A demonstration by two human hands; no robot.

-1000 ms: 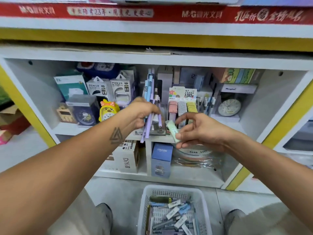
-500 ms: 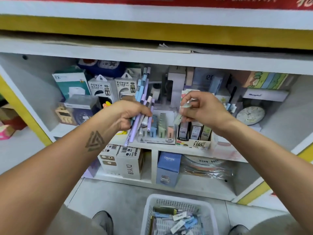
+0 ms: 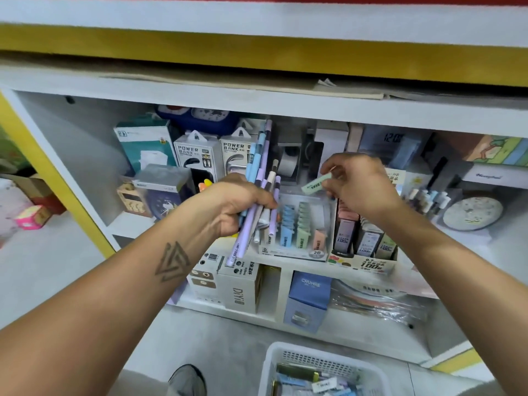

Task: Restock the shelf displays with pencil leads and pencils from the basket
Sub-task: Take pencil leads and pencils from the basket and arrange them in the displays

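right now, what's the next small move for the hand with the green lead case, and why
Probably lower the right hand and slot the green case into the green row of the clear display. The case hangs just above that display, pinched by the fingertips, and matches that row's colour. The left hand is busy gripping the pencils.

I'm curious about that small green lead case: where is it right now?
The green lead case is pinched in the right hand, centre-right in the head view, just above the clear display tray of pastel lead cases.
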